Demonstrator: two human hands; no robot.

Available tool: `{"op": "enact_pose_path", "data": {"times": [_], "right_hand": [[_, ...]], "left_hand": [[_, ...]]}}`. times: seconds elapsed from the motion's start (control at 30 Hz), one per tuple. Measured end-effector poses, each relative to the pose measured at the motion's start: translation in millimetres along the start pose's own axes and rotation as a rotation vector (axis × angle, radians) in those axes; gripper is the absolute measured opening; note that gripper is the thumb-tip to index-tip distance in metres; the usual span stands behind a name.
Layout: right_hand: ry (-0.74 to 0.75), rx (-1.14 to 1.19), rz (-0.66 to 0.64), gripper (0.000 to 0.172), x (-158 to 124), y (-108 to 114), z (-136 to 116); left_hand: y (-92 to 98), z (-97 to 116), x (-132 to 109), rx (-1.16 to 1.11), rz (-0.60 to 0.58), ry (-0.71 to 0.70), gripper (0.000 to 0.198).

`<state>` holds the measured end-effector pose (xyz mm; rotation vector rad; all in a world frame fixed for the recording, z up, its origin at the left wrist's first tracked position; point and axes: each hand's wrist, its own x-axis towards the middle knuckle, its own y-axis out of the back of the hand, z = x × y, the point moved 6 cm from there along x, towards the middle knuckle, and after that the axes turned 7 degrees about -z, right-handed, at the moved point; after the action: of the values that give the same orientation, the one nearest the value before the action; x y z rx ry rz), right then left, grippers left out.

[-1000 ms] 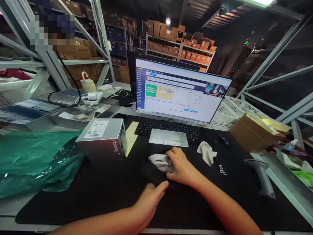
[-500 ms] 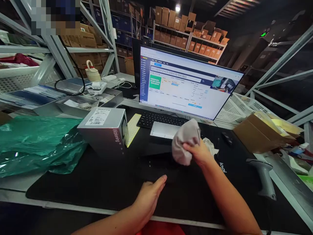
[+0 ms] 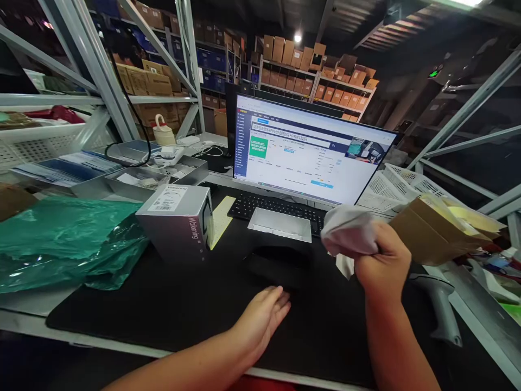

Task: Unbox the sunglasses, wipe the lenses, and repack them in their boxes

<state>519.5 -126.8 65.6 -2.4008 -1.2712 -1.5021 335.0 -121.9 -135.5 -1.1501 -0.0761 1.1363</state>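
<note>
My right hand (image 3: 385, 266) is wrapped round a crumpled pale grey cloth (image 3: 348, 231), held up over the right part of the black desk mat (image 3: 195, 309). A second whitish piece (image 3: 345, 266) shows just below the cloth. My left hand (image 3: 264, 320) lies low with its fingers stretched out, at the near edge of a dark, smooth object (image 3: 277, 266). That object blends into the mat, so its kind is unclear, and I cannot tell whether my fingers touch it. Beyond it lies a shallow white tray (image 3: 280, 225) against the keyboard (image 3: 277, 209).
A silver-grey box (image 3: 175, 225) stands left, beside a yellow sheet (image 3: 222, 217) and green plastic bags (image 3: 69, 239). The monitor (image 3: 301, 157) stands behind the keyboard. On the right are a handheld scanner (image 3: 442, 309), a cardboard box (image 3: 435, 233) and white baskets (image 3: 380, 187).
My right hand has carried the cloth to the right, away from the dark object. My left hand has shifted slightly right, its fingers more extended. The view has tilted up a little.
</note>
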Motion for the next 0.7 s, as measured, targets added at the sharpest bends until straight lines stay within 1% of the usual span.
{"op": "enact_pose_path", "data": {"times": [0.07,0.1,0.13,0.17,0.2,0.23,0.27,0.3,0.33,0.37,0.4,0.43,0.5,0.53,0.57,0.63,0.7], "right_hand": [[0.063,-0.144,-0.148,0.024,0.2,-4.7,-8.8],[0.062,-0.196,-0.198,0.029,-0.1,-8.8,-9.4],[0.052,-0.251,-0.223,0.033,-0.4,-13.0,-8.5],[0.037,-0.307,-0.233,0.037,-0.8,-17.2,-6.7],[0.022,-0.361,-0.231,0.039,-1.1,-21.2,-4.6],[0.01,-0.405,-0.225,0.041,-1.4,-25.0,-2.5],[0.003,-0.435,-0.226,0.042,-1.7,-28.7,-0.7],[-0.002,-0.447,-0.235,0.043,-2.1,-32.2,1.0],[-0.006,-0.443,-0.246,0.044,-2.6,-35.0,2.5],[-0.009,-0.427,-0.251,0.046,-3.1,-36.9,3.8],[-0.011,-0.407,-0.248,0.049,-3.5,-37.6,5.1],[-0.012,-0.387,-0.236,0.051,-3.9,-37.4,6.3],[-0.004,-0.366,-0.203,0.054,-4.5,-35.8,8.4],[0.002,-0.367,-0.195,0.052,-4.7,-35.5,9.3],[0.007,-0.368,-0.196,0.048,-4.9,-35.8,10.1],[0.015,-0.357,-0.199,0.035,-4.9,-37.6,10.4],[0.016,-0.312,-0.213,0.027,-5.0,-41.2,9.5]], "left_hand": [[0.8,2.9,-16.9,0.142,-0.072,0.071,0.017],[-0.2,7.3,-26.1,0.272,-0.135,0.098,0.024],[-2.8,14.3,-34.6,0.436,-0.216,0.098,0.029],[-8.0,25.0,-41.5,0.63,-0.311,0.038,0.029],[-15.2,39.2,-46.6,0.846,-0.397,-0.092,0.028],[-23.3,55.0,-50.1,1.075,-0.452,-0.279,0.028],[-30.9,70.4,-51.8,1.306,-0.46,-0.499,0.031],[-36.4,82.9,-51.1,1.528,-0.423,-0.708,0.037],[-39.0,91.8,-47.1,1.73,-0.351,-0.875,0.047],[-38.2,96.4,-39.1,1.904,-0.28,-0.964,0.055],[-34.8,97.2,-29.0,2.049,-0.239,-0.992,0.058],[-29.6,94.8,-19.0,2.169,-0.23,-0.99,0.054],[-17.4,84.2,-5.7,2.334,-0.27,-0.998,0.038],[-11.6,78.5,-3.3,2.38,-0.283,-1.024,0.032],[-6.7,72.9,-3.4,2.407,-0.291,-1.058,0.031],[-0.3,64.0,-8.1,2.421,-0.298,-1.124,0.033],[1.8,59.1,-14.5,2.403,-0.302,-1.152,0.035]]}}
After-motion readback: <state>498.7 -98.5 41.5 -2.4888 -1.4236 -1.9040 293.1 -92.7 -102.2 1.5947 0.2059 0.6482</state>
